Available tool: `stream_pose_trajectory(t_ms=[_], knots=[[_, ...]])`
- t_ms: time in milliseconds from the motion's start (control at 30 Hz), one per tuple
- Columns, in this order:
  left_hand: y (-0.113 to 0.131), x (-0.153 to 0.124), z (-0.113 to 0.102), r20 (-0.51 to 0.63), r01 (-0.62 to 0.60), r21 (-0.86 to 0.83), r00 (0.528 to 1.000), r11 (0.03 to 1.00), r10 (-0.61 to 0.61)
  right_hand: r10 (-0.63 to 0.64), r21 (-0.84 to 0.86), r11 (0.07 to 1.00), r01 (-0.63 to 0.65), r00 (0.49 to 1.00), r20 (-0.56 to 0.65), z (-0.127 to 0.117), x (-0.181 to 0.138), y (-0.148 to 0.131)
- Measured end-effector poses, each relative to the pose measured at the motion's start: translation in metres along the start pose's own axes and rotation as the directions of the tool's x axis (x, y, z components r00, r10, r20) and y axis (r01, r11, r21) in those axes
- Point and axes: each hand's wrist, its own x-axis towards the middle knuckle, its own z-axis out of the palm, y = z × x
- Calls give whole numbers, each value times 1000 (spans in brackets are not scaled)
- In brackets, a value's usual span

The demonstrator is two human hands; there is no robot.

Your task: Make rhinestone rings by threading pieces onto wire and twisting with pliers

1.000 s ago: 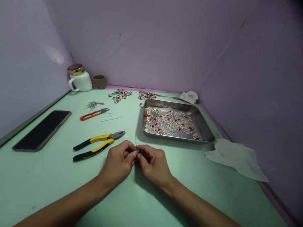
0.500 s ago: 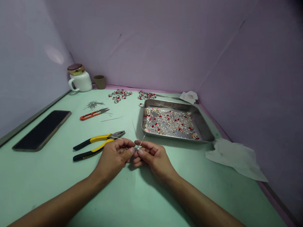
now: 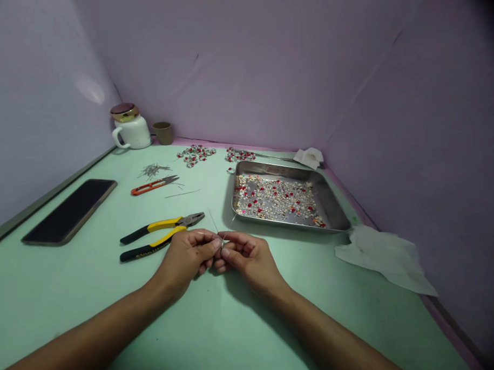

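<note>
Fingertips of my left hand and my right hand meet over the table, both closed in a pinch. Between them is a small beaded wire piece, mostly hidden by the fingers. A thin wire end sticks up from it toward the far side. Left of my hands lie pliers with black and yellow handles, their jaws partly apart. Beyond my right hand stands a metal tray holding many small beads, pale, red and gold.
Orange snips, a loose wire and a pile of wire pieces lie farther back. Finished-looking beaded rings sit behind. A phone, white mug, brown cup and tissue stand or lie around.
The wire ends have shifted between my fingers, one now leaning up and left. The pale bead seen between the fingertips has turned or become hidden. My hands have barely moved.
</note>
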Motion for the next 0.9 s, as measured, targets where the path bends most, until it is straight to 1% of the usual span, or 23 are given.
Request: stream_pose_trajectory(t_ms=[100,200,267,333,400,500,567,667,767,900], knots=[[4,-1,2,8,-16,49,1000,999,15,4,-14,1000,-4,1000,2,1,0,-2],[12,-4,4,-23,-36,105,999,994,39,4,-82,997,-5,1000,-8,2,-1,-2],[15,-5,5,-42,-47,110,998,993,52,-4,-124,992,1,1000,-21,3,-2,-1],[15,-5,5,-45,-34,94,998,995,38,-21,-146,989,17,1000,-23,3,-2,-1],[12,-5,4,-48,4,66,999,998,-1,-47,-149,988,44,999,-12,4,-4,-1],[7,-3,3,-58,52,-30,997,998,-54,-73,-138,988,74,997,13,5,-5,-2],[5,-2,2,-47,75,-103,996,992,-80,-79,-140,987,82,997,22,5,-6,-3],[4,1,1,-21,102,-169,994,980,-107,-80,-140,987,83,996,28,5,-5,-3],[5,3,0,-13,100,-203,994,974,-104,-61,-78,995,63,998,20,3,-2,-3],[3,6,-4,21,39,-167,999,985,-36,-13,18,1000,14,999,-33,-4,3,-2]])
